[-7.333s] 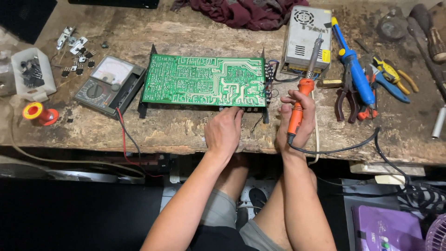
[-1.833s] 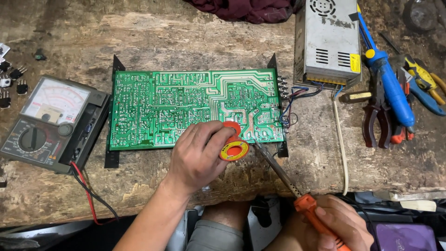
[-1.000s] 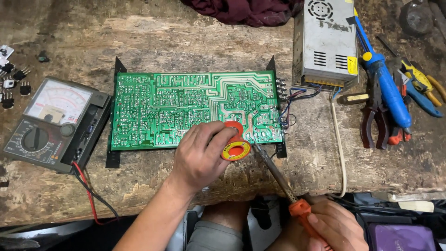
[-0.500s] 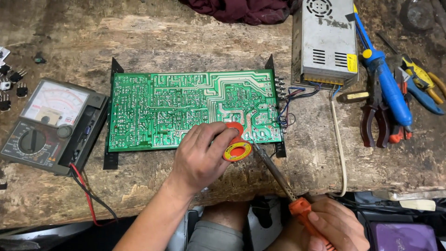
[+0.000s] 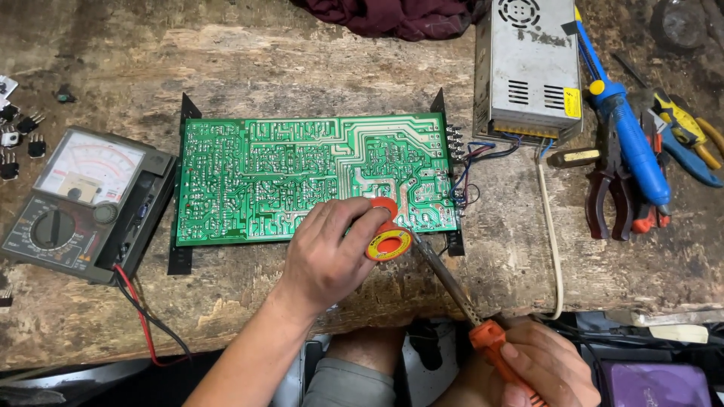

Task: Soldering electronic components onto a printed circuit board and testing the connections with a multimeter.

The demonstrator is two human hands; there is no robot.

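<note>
Wood makes up the big, rough workbench (image 5: 302, 68), and everything lies on it. A green circuit board (image 5: 302, 177) sits in the middle, flat, with black legs at its corners. To its left lies a black meter (image 5: 72, 203) with a dial, and red and black wires run off it toward the bench edge. Behind the board on the right stands a grey metal box (image 5: 528, 68) with little slots. Thin coloured wires go from this box to the board's right edge. A dark red cloth (image 5: 392, 15) lies at the back. Pliers (image 5: 607, 188) and a blue-handled tool (image 5: 626, 136) lie far right, well apart from the hands.

The left hand (image 5: 324, 256) rests on the board's near right corner. Its fingers curl around a small orange and yellow spool (image 5: 386, 237) and pinch it. The right hand (image 5: 547, 369) is wrapped around the orange handle of a soldering iron (image 5: 452, 283). The iron's metal tip points up to the spool and seems to touch it or the board just beside it. I cannot tell which.

The left hand hides the board under it. The right hand is cut off by the bottom edge. Tiny black parts (image 5: 23, 132) at far left are hard to make out.

Compared with half a second ago, both hands and the iron stay in nearly the same spot.
</note>
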